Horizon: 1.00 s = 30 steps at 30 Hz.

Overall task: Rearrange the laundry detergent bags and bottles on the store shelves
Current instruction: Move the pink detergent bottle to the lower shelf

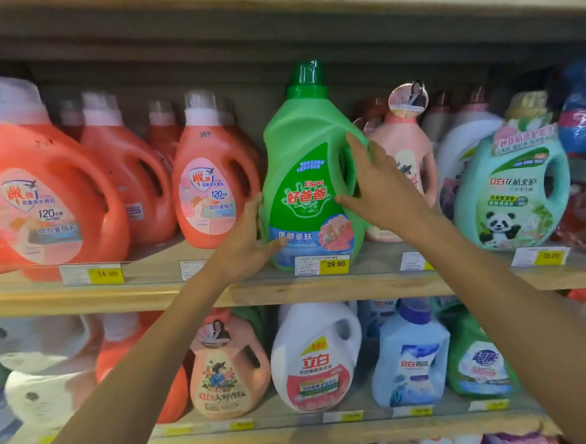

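Here, middle shelf (145, 294), centre: green Kispa detergent bottle (302, 173) standing at the front edge, green cap (307, 72) up, handle to the right. It looks close to upright, with a slight lean. Its base sits just behind the yellow 29.90 price tag (324, 264).

Left hand (251, 238): low on the bottle's left side. Fingers curl round the left edge, thumb lies across the blue lower band of the label. Grasping the bottle.

Right hand (382, 185): on the bottle's right side, at the handle. Fingers straight and laid flat up along the handle, thumb spread onto the front label. Pressing, not wrapped round.

Neighbours, same shelf:
- Left: orange bottle with a white cap (210, 189), just beside the green one; further orange bottles run on to the left, the nearest being a large one (49, 188).
- Right: pink bottle (407, 153) with a round paper tag (409, 99) at its neck, partly behind the right hand.
- Far right: teal bottle with a panda on the label (512, 187).

Lower shelf, below the arms, left to right: peach bottle (228, 370), white bottle with a red label (315, 357), pale blue bottle (409, 358), small green bottle (475, 358). The far left is blurred; the white rolled items there cannot be identified.
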Tool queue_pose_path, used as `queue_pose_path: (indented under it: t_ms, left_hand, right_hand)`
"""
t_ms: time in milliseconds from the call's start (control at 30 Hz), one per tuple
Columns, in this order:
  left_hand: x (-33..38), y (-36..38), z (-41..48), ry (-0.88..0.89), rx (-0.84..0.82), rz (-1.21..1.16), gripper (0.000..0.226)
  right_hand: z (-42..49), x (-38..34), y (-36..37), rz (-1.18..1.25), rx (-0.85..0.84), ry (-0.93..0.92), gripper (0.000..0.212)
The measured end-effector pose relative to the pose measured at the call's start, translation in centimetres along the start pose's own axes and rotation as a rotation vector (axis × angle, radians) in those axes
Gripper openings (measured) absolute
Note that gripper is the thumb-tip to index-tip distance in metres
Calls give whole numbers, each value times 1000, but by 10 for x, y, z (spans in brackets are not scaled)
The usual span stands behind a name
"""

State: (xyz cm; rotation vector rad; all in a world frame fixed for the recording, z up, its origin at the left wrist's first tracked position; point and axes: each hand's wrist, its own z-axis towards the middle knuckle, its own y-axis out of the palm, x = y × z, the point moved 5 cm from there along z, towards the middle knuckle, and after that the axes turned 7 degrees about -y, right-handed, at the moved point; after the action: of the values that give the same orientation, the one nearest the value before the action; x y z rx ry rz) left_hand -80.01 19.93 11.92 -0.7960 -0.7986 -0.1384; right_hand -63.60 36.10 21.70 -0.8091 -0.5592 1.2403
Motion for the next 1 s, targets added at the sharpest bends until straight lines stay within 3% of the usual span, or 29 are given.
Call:
queue_pose_path:
  t_ms: [133,267,433,567,800,1000]
  left_hand:
    - [5,-9,-36,67,-5,240,76]
    - [1,-19,-72,132,59,454,54]
    - [-2,-33,-123,88,130,652,54]
    - [-33,-31,-162,-9,117,808,40]
    - [-112,-18,-217,-126,-12,899,45]
    - [-175,-19,-237,-283,-166,878,40]
  right_hand:
    - [-37,-32,13,-126,-55,-126,72]
    - [-69,-64,41,-95,-219,-138,66]
    - [-112,-93,67,-113,-365,-183,62]
    - [-147,-111,98,-98,-525,-205,66]
    - [-178,-136,167,-105,-703,-175,56]
    - [-181,-159,213,-81,-751,-127,56]
